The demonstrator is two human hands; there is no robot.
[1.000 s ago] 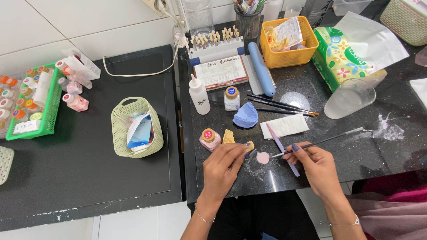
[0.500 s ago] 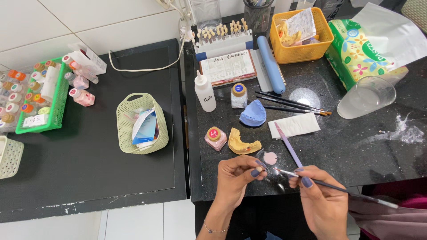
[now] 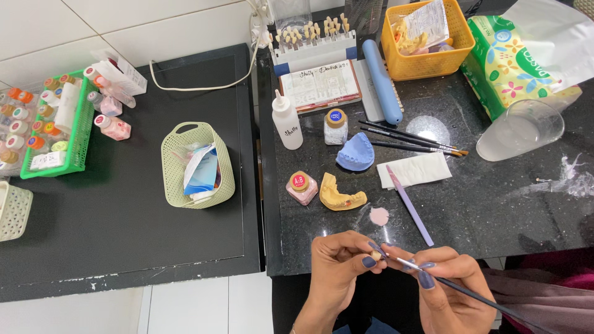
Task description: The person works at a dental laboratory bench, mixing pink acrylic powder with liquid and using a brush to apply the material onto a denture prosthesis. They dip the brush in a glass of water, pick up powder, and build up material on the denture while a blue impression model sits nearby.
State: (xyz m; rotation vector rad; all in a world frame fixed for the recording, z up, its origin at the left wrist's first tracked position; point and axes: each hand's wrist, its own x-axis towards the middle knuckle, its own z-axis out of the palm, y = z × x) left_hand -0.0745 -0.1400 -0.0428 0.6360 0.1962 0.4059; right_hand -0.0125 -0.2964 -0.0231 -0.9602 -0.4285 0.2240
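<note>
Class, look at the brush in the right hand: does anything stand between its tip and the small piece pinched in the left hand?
Nothing visible does. The brush tip meets the small piece at the left hand; the right hand holds it.

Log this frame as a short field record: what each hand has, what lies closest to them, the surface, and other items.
left hand: pinches a tiny pale piece at the fingertips
right hand: holds a thin brush, tip at the piece
nearest items: pink dab, yellow dental cast, lilac stick
surface: black speckled counter
also on counter: blue dental cast, small pink jar, white squeeze bottle, spare brushes, folded white tissue, clear cup
left table: green basket
</note>
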